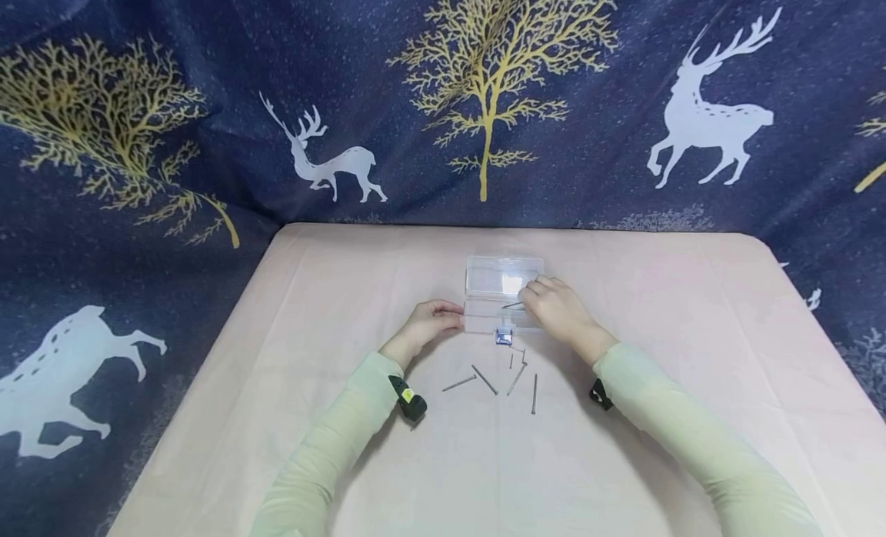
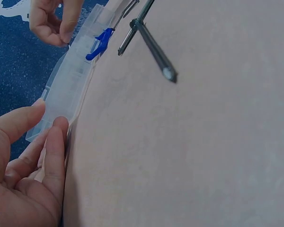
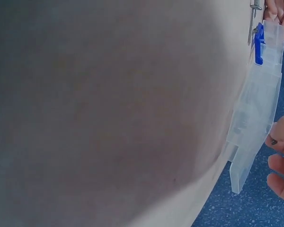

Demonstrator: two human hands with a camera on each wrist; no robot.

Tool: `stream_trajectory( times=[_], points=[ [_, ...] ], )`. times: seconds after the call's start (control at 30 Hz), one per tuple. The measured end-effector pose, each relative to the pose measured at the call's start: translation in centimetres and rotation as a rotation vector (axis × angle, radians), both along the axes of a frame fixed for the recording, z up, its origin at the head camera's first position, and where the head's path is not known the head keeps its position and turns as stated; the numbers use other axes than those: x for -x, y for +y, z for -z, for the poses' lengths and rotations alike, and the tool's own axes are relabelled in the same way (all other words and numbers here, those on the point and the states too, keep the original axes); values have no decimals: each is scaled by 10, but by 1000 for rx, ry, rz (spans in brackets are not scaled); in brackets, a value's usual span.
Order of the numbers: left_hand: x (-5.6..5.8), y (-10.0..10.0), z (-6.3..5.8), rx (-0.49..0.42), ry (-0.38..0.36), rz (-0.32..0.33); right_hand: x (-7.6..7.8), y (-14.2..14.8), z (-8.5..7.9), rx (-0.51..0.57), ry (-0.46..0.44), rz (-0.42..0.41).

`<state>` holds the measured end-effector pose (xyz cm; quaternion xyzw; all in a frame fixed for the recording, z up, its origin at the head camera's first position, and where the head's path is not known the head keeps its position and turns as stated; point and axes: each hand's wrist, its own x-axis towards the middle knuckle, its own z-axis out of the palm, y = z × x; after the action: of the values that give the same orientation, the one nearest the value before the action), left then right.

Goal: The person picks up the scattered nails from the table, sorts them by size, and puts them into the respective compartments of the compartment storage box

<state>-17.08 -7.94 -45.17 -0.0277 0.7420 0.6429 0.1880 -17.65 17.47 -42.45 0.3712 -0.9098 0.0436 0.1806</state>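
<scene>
A clear plastic box [image 1: 482, 315] lies on the table with its transparent lid [image 1: 494, 271] raised behind it; a blue latch [image 1: 504, 337] hangs at its front. My left hand [image 1: 432, 324] holds the box's left end, thumb at the upper edge and fingers against the side in the left wrist view. Over the right part of the box, my right hand [image 1: 559, 310] pinches a nail [image 1: 511, 305] between thumb and finger. Its dark end [image 3: 274, 142] shows at the fingertips in the right wrist view. The rest of that nail is hidden there.
Several loose nails [image 1: 485, 379] lie on the pale pink tabletop [image 1: 519, 475] in front of the box, some touching each other. Black wrist devices [image 1: 410, 402] sit on both sleeves. Behind the table hangs a dark blue cloth [image 1: 415, 83] with deer and trees.
</scene>
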Motion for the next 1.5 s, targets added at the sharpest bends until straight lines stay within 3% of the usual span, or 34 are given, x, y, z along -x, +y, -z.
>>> stream_trajectory(
  times=[0.33,0.6,0.97,1.3,1.5],
  points=[
    [-5,-2,1,-24,-8,14,-4,-2,1,8,15,-2],
    [-2,-1,4,-19,-7,3,-13,-2,0,97,23,4],
    [-1,-3,3,-8,-5,11,-51,-5,-10,129,34,84],
    [2,-2,1,-1,1,17,-83,-1,-10,131,-70,118],
    [3,-2,1,-3,-3,17,-103,-2,-10,107,-195,177]
  ],
)
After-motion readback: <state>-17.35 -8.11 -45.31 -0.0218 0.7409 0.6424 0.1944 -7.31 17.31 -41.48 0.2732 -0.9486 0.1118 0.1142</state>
